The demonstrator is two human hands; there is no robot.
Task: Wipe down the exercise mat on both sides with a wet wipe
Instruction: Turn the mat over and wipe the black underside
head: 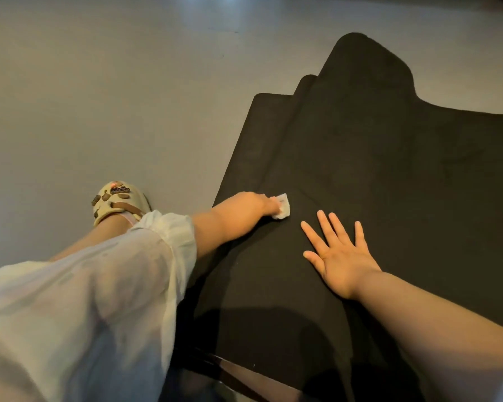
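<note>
A grey floor [99, 82] fills the view, with a black exercise mat [375, 169] spread across its right half, the far end folded over in layers. A leg in a loose white trouser [84, 285] stands on the floor just left of the mat, in a beige sandal [116, 203]. The right hand [340, 256] lies flat on the mat, fingers spread. The left hand [250, 204], partly blurred, seems to grip a white wet wipe [282, 206] against the mat near its left edge.
</note>
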